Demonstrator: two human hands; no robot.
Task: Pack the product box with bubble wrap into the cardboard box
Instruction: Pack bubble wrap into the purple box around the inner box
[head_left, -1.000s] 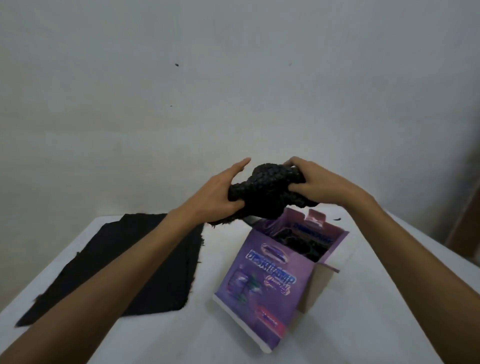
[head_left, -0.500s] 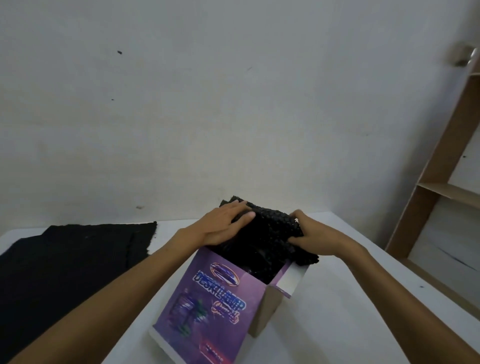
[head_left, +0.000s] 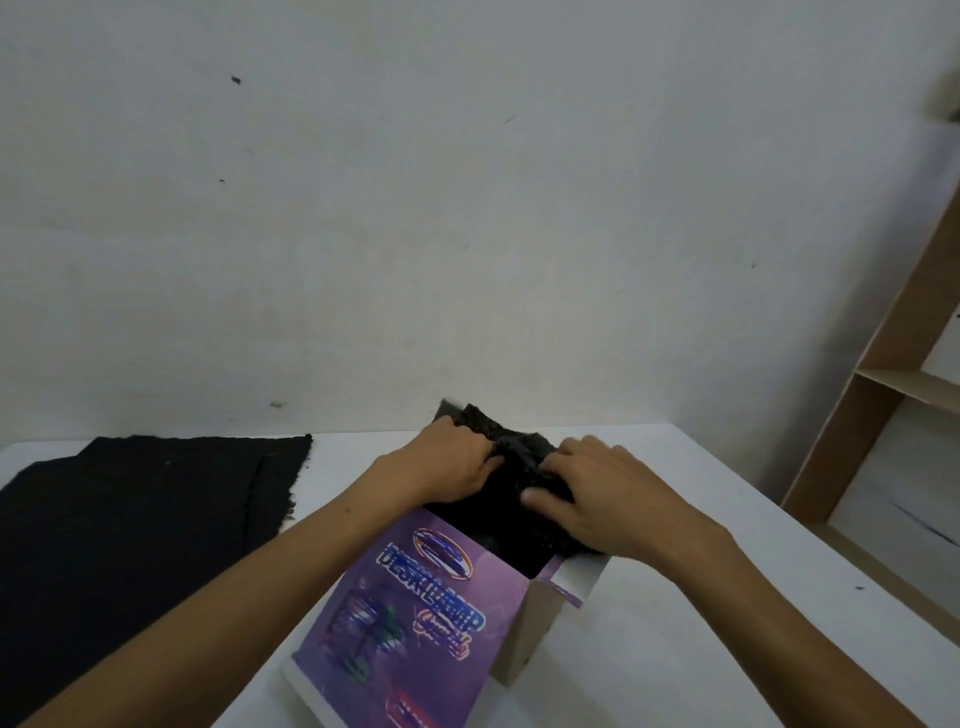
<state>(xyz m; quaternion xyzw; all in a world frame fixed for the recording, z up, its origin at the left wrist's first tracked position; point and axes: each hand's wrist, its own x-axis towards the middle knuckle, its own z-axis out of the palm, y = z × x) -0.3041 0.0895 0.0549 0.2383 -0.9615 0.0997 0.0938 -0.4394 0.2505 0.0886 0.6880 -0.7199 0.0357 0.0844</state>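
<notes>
Black sheets (head_left: 140, 525) left of purple box (head_left: 415, 623), wooden shelf (head_left: 878, 415) right

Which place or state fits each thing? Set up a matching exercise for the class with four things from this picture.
Things:
1. black bubble wrap
2. purple product box
3. black sheets
4. wooden shelf

Places or states:
A. flat on the table, far left
B. against the wall, far right
C. under both hands, in the box's open top
D. tilted, open at the top

Pairs: 1-C, 2-D, 3-A, 4-B
</notes>
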